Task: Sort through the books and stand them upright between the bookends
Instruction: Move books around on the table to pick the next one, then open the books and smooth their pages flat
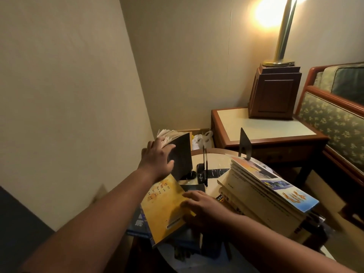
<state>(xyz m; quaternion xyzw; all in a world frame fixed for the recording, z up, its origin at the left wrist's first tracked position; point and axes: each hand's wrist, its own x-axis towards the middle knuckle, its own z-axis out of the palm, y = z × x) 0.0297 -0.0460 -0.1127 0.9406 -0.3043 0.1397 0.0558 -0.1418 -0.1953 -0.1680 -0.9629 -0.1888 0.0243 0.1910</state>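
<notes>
fingers (169, 147) gripping one dark book (182, 154), two bookends (244, 144)

Dim, warm light from the glaring lamp (269, 12); edges bend, foreground forearms slightly blurred.

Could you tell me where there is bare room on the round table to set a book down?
The bare patch lies on the round table between the near bookend and the far bookend, beyond the tall book stack. The near side is crowded: the yellow book tops a pile, under both hands.
</notes>
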